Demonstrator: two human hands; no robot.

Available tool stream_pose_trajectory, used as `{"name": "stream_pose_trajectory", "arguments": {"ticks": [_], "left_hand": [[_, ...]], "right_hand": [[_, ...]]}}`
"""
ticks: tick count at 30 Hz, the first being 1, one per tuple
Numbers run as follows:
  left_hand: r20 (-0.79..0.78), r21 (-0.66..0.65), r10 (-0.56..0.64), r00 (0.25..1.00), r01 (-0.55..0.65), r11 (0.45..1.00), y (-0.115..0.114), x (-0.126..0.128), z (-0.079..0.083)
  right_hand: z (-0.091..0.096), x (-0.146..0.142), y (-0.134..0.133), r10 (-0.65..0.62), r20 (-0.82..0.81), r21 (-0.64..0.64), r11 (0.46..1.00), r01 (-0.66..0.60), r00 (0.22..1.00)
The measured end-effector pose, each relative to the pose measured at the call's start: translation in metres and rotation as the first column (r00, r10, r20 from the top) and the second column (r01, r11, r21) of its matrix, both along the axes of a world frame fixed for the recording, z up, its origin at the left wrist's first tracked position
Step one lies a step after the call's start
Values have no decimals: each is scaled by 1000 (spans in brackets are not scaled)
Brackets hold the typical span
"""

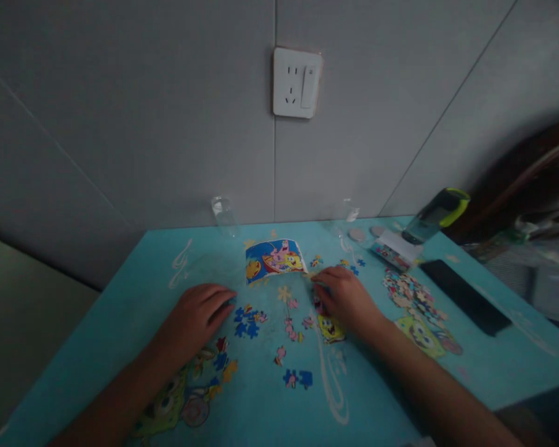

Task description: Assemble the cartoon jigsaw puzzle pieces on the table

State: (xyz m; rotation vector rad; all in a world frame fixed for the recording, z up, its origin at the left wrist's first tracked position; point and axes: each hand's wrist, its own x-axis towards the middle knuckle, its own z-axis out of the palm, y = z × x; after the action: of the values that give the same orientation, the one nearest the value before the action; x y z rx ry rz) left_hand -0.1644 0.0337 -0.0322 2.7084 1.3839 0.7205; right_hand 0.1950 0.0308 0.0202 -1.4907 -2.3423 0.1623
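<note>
My left hand [205,307] rests on the table with fingers loosely bent and thumb apart, holding nothing I can see. Just right of its fingertips lies a cluster of blue jigsaw pieces [246,328]. My right hand [342,295] has its fingers drawn together near the lower right corner of a picture card [274,259] showing cartoon characters. A small yellowish bit shows at those fingertips, too blurred to name. Partly under this hand is a joined yellow patch of puzzle [330,329]. Pink pieces [292,330] lie scattered between the hands, and two joined blue pieces [298,378] sit nearer me.
A heap of loose pieces [414,295] lies at the right, beside a long black object [466,297] and a small box [395,249]. A bottle [431,217] with a lime rim stands behind. Clear cups [224,216] stand along the wall. The blue tablecloth [107,310] has printed cartoons.
</note>
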Motion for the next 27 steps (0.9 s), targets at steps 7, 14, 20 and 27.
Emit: {"name": "stream_pose_trajectory", "arguments": {"ticks": [7,14,20,27], "left_hand": [[-9,-33,-7,1000,7,999,2,-5,-4],[3,-35,8,1000,-7,999,2,-6,-6],[15,-22,11,1000,-10,1000,3,-8,-9],[0,-30,-3,1000,3,1000,2,-9,-8]], "right_hand": [[5,60,21,-343,135,-72,932,354,930],[2,99,32,-355,106,-218,903,370,929],[4,93,30,-288,60,-268,917,294,956],[4,78,29,-214,7,-233,950,209,977]]}}
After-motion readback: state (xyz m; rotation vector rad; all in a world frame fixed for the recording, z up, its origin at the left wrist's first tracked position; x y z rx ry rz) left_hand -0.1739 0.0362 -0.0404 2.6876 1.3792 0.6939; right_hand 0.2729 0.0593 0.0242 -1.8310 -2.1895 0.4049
